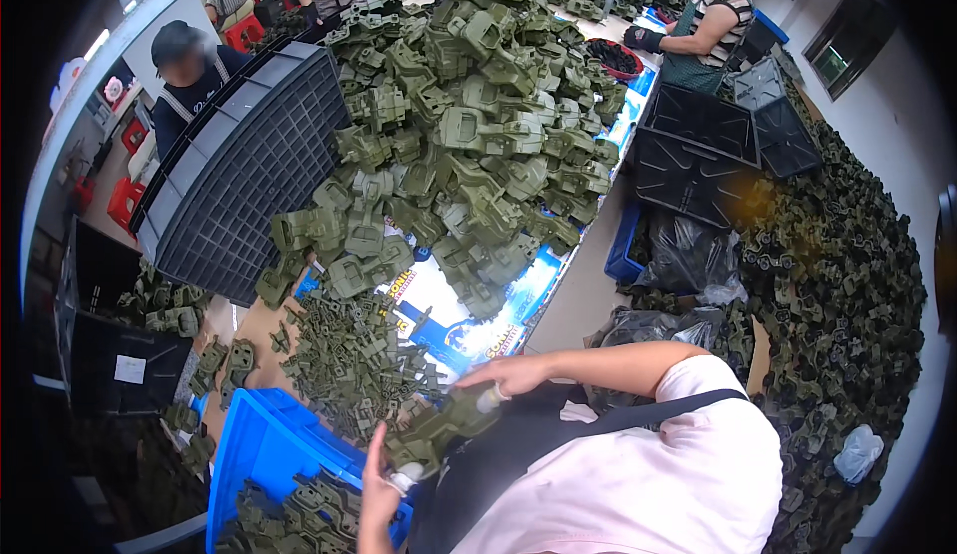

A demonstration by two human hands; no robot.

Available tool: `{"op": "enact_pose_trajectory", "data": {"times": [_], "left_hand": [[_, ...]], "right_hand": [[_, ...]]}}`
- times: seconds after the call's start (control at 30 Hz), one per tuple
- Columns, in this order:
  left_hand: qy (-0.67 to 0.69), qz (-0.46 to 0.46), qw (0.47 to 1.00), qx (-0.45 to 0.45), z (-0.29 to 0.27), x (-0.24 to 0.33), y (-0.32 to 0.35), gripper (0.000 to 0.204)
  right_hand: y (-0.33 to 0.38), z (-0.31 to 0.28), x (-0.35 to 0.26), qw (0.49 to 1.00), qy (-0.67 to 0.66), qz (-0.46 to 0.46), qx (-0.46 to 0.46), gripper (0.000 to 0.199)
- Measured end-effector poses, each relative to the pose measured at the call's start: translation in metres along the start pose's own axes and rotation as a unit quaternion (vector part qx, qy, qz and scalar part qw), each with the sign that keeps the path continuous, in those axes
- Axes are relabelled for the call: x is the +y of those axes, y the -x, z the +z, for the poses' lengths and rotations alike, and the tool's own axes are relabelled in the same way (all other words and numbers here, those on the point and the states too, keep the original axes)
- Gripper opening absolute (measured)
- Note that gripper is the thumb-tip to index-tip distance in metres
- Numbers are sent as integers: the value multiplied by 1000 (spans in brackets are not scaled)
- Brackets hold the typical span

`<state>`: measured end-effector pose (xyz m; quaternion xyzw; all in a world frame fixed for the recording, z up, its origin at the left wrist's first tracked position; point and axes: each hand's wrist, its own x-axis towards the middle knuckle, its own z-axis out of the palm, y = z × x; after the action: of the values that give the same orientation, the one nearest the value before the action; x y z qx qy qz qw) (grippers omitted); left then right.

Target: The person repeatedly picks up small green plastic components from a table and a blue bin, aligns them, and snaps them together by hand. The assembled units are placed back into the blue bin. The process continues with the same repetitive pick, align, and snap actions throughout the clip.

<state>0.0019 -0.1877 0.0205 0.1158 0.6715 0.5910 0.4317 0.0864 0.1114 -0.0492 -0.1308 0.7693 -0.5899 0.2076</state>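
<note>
Holding the green part [436, 434] steady just right of the blue bin [261, 444] calls for even pressure: the left hand [380, 484] and right hand [514, 373], both half open, grip its opposite ends.

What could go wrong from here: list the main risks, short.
1. The heap of large green parts is piled high and loose, so some could slide onto the small green pieces in front.
2. Those small pieces lie close to the blue bin; a bump might sweep some in among its contents.
3. The left hand and right hand hold a green part up; it could slip.
</note>
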Motion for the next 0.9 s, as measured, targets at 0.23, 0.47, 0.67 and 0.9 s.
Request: {"op": "enact_pose_trajectory", "data": {"times": [0.23, 0.47, 0.67, 0.9], "left_hand": [[-41, 94, 990, 98, 21, -28, -1, 69], [-40, 108, 986, 118, 20, -48, 0, 65], [-253, 204, 931, 165, 22, -43, 3, 62], [-71, 309, 928, 195, 11, 22, -12, 102]], "right_hand": [[-47, 25, -84, 965, 209, -143, 68, 69], [-74, 36, -72, 953, 239, -184, -31, 73], [-94, 19, -64, 966, 167, -101, -170, 87], [-96, 0, -96, 951, -235, -176, 95, 74]]}}
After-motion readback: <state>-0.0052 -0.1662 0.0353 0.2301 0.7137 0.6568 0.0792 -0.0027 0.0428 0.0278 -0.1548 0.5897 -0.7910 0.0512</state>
